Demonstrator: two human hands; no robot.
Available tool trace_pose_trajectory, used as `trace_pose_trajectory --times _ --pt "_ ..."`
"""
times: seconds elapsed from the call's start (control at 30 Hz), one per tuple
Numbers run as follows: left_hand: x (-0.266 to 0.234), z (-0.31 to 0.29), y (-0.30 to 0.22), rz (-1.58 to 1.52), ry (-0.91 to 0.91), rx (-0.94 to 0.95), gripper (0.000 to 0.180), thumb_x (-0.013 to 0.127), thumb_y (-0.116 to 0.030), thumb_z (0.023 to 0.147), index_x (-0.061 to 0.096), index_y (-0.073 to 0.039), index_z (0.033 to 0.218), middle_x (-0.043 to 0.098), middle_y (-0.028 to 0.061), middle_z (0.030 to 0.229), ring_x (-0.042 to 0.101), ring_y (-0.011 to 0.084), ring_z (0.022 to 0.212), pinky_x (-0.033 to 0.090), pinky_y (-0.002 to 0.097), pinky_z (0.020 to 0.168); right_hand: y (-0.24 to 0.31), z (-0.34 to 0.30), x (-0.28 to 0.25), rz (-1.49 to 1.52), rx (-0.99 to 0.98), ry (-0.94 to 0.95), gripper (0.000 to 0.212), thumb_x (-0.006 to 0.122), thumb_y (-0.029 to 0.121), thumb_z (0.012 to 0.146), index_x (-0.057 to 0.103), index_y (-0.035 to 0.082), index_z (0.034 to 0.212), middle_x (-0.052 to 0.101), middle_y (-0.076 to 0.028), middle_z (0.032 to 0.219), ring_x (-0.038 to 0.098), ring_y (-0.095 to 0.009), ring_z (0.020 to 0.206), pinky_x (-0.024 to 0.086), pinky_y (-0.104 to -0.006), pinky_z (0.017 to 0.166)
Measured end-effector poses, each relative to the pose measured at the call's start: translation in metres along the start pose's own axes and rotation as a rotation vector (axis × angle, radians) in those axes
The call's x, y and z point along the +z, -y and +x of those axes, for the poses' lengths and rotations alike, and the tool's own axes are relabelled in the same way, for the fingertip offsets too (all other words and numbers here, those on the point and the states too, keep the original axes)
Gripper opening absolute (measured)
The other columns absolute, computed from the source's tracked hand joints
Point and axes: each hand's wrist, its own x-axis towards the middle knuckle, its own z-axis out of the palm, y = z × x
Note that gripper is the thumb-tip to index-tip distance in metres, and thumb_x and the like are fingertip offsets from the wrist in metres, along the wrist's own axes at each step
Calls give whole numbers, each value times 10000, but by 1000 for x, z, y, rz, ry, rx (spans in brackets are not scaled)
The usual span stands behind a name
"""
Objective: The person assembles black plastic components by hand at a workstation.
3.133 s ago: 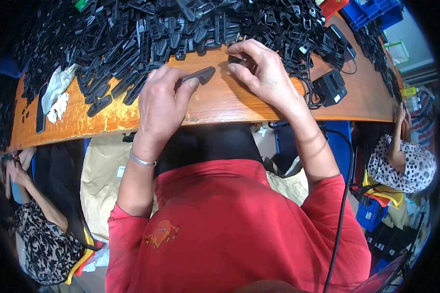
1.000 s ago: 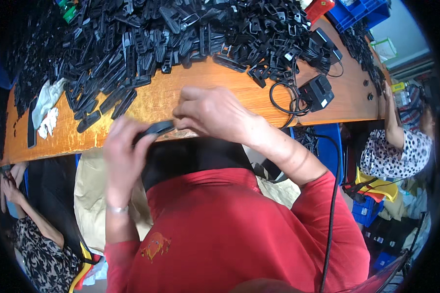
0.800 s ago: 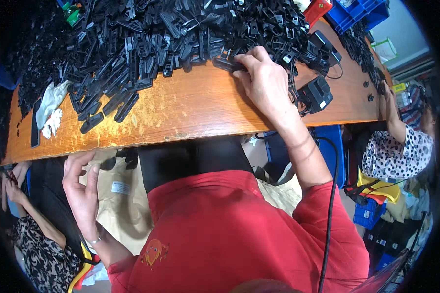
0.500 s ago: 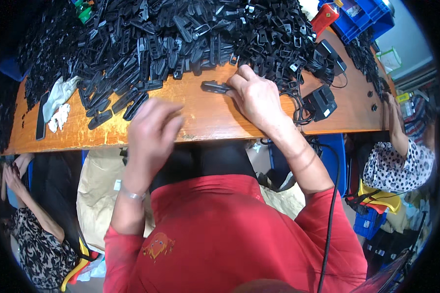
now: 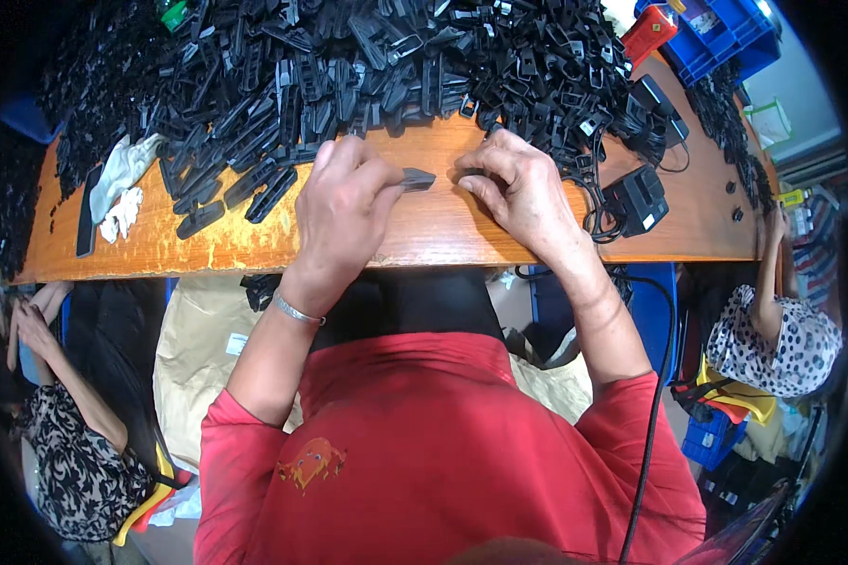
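My left hand (image 5: pixel 349 202) is closed on one end of a flat, pointed black plastic piece (image 5: pixel 418 180), held low over the table. A short gap to the right of it, my right hand (image 5: pixel 530 193) is closed in a pinch, thumb against fingertips. Something small and black (image 5: pixel 471 172) shows between those fingers, mostly hidden, so its kind is unclear. Beyond both hands spreads a large heap of long black plastic parts (image 5: pixel 292 85), with small black clip-like parts (image 5: pixel 528 71) heaped on its right side.
On the wooden table (image 5: pixel 424 240), a black boxy device (image 5: pixel 636 201) with coiled cable lies right of my right hand. White gloves (image 5: pixel 122 179) and a dark phone-like slab (image 5: pixel 89 212) lie at left. A blue crate (image 5: pixel 721 42) stands far right. Other people work at both sides.
My left hand has moved right and away from me, and now grips the long black piece that my right hand was holding. My right hand has let go of that piece.
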Motion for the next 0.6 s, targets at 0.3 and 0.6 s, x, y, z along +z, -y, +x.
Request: trace_pose_trajectory --times 0.3,0.6 --pt "-19 -23 -5 41 49 -34 174 760 68 865 774 -47 995 680 116 952 706 333 917 558 425 799 11 0 16 101 150 -41 182 844 179 941 826 40 1057 798 -178 1016 784 -382 930 610 -465 829" --pt "-37 -34 -24 53 53 -167 175 807 -73 903 726 -22 1049 702 148 1007 680 366 958 540 452 844 1 -8 22 63 126 -111 146 765 150 989 808 12 1010 763 -197 964 753 -411 924 593 -495 838"
